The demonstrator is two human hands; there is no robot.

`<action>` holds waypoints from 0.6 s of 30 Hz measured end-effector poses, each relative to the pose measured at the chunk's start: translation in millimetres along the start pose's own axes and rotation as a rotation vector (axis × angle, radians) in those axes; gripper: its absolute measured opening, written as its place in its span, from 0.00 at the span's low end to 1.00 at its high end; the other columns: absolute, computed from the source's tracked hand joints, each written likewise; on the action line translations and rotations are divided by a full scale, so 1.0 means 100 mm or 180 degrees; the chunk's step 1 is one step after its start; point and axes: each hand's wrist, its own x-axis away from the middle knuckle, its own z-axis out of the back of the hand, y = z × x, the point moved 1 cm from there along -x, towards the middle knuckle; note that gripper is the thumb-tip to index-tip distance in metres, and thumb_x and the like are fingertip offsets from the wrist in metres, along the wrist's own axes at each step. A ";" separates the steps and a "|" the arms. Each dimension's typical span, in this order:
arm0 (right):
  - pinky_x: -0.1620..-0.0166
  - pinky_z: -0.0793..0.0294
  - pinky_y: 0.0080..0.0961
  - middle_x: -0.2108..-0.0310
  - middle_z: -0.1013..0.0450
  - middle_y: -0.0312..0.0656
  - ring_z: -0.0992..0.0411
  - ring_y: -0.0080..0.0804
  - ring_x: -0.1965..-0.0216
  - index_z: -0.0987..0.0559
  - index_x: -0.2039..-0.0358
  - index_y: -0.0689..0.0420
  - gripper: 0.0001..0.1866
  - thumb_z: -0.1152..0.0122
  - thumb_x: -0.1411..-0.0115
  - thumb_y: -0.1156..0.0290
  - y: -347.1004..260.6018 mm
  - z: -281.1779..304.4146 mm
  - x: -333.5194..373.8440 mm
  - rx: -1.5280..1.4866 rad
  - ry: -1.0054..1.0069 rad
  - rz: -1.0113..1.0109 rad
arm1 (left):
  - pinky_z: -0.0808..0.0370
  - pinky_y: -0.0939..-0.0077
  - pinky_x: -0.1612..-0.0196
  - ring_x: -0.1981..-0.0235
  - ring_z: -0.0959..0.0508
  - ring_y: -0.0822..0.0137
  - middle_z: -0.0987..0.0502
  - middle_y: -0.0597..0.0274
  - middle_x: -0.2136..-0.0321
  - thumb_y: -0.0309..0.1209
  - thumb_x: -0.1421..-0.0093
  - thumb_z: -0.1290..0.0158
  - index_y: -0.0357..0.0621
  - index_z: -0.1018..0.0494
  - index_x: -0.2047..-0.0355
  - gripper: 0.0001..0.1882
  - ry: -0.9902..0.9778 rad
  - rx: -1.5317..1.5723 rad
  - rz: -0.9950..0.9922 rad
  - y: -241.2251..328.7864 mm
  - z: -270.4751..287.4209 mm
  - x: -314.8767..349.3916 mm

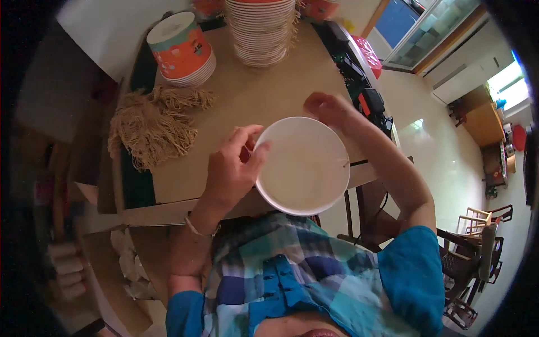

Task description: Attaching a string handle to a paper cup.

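Note:
My left hand (234, 163) grips the rim of a white paper tub (303, 168), thumb inside and fingers outside. The tub's open mouth is turned up toward me, and it looks empty inside. A small dark mark shows on its right inner wall. Just beyond the tub's far right edge is my right hand (331, 112), slightly blurred, its fingers curled together; whatever they may hold is hidden. To the left on the cardboard-covered table (247, 101) lies a loose bundle of tan twine (154, 126).
Orange-and-green paper tubs (181, 53) stand nested upside down at the far left. A tall stack of tubs (261, 33) rises at the far middle, twine strands along its side. Black tools (368, 104) line the table's right side. Open cardboard boxes (112, 269) sit below left; chairs (477, 253) stand right.

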 end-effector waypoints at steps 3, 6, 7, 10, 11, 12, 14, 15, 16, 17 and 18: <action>0.70 0.30 0.22 0.77 0.30 0.34 0.31 0.25 0.73 0.24 0.69 0.59 0.10 0.37 0.39 0.65 -0.51 0.10 0.38 0.0149 0.0948 0.0092 | 0.24 0.67 0.65 0.70 0.21 0.59 0.22 0.53 0.68 0.29 0.43 0.44 0.40 0.25 0.57 0.13 -0.0125 -0.0151 0.0176 -0.02 -0.01 0.01; 0.70 0.30 0.26 0.72 0.31 0.35 0.32 0.25 0.73 0.29 0.61 0.57 0.15 0.33 0.43 0.65 -0.59 0.01 0.91 0.1317 0.0775 0.0686 | 0.24 0.64 0.65 0.68 0.20 0.56 0.21 0.51 0.68 0.28 0.44 0.46 0.40 0.26 0.57 0.13 -0.0262 -0.0121 0.0582 -0.03 -0.01 0.00; 0.67 0.28 0.32 0.70 0.30 0.40 0.29 0.34 0.73 0.30 0.59 0.58 0.21 0.30 0.46 0.64 -0.75 -0.10 1.15 0.1805 0.0707 0.0501 | 0.24 0.63 0.64 0.68 0.20 0.54 0.21 0.50 0.67 0.28 0.44 0.47 0.40 0.26 0.58 0.13 -0.0211 -0.0234 0.0478 -0.06 -0.03 0.00; 0.65 0.27 0.42 0.65 0.29 0.49 0.26 0.51 0.68 0.35 0.57 0.56 0.24 0.30 0.48 0.64 -0.86 -0.30 1.44 0.2495 0.0706 0.0399 | 0.24 0.61 0.64 0.68 0.20 0.51 0.21 0.48 0.68 0.27 0.44 0.48 0.39 0.26 0.59 0.12 -0.0152 -0.0362 0.0384 -0.05 -0.04 0.02; 0.64 0.27 0.44 0.64 0.28 0.52 0.26 0.56 0.66 0.35 0.59 0.56 0.23 0.31 0.47 0.65 -0.87 -0.33 1.46 0.2566 0.0749 0.0094 | 0.24 0.60 0.64 0.68 0.20 0.49 0.21 0.48 0.68 0.27 0.44 0.48 0.39 0.26 0.59 0.12 -0.0149 -0.0376 0.0402 -0.04 -0.03 0.02; 0.69 0.30 0.33 0.77 0.32 0.41 0.27 0.43 0.74 0.32 0.65 0.55 0.18 0.32 0.46 0.65 -0.82 -0.34 1.45 0.2658 0.0916 0.0035 | 0.24 0.60 0.64 0.68 0.20 0.49 0.21 0.48 0.68 0.27 0.44 0.48 0.39 0.26 0.59 0.12 -0.0138 -0.0373 0.0389 -0.05 -0.04 0.03; 0.69 0.28 0.39 0.76 0.29 0.47 0.26 0.49 0.70 0.33 0.66 0.56 0.14 0.36 0.43 0.65 -0.80 -0.35 1.45 0.2701 0.0959 -0.0062 | 0.24 0.59 0.65 0.69 0.20 0.49 0.21 0.48 0.70 0.28 0.44 0.49 0.40 0.25 0.60 0.12 -0.0007 -0.0417 0.0269 -0.06 -0.04 0.06; 0.68 0.26 0.44 0.75 0.26 0.52 0.24 0.54 0.66 0.33 0.67 0.57 0.12 0.40 0.39 0.65 -0.79 -0.35 1.44 0.2734 0.0992 -0.0172 | 0.24 0.59 0.65 0.69 0.20 0.49 0.21 0.48 0.70 0.28 0.44 0.49 0.40 0.25 0.60 0.12 0.0010 -0.0421 0.0261 -0.07 -0.04 0.07; 0.68 0.26 0.44 0.75 0.26 0.52 0.24 0.54 0.66 0.33 0.67 0.57 0.12 0.40 0.39 0.65 -0.74 -0.36 1.42 0.2741 0.0991 -0.0151 | 0.24 0.59 0.65 0.69 0.20 0.49 0.21 0.49 0.71 0.28 0.44 0.49 0.40 0.25 0.60 0.12 0.0019 -0.0432 0.0336 -0.07 -0.03 0.08; 0.69 0.26 0.42 0.76 0.27 0.53 0.24 0.51 0.68 0.32 0.67 0.57 0.11 0.43 0.38 0.64 -0.65 -0.34 1.40 0.2631 0.1084 0.0010 | 0.24 0.59 0.65 0.69 0.20 0.49 0.21 0.49 0.71 0.28 0.44 0.49 0.40 0.25 0.60 0.12 0.0020 -0.0430 0.0404 -0.09 -0.03 0.07; 0.71 0.26 0.40 0.78 0.28 0.54 0.23 0.48 0.70 0.31 0.68 0.57 0.11 0.45 0.37 0.64 -0.54 -0.32 1.38 0.2516 0.1177 0.0175 | 0.24 0.59 0.65 0.69 0.20 0.49 0.21 0.49 0.71 0.28 0.44 0.49 0.40 0.25 0.60 0.12 0.0033 -0.0430 0.0390 -0.10 -0.04 0.07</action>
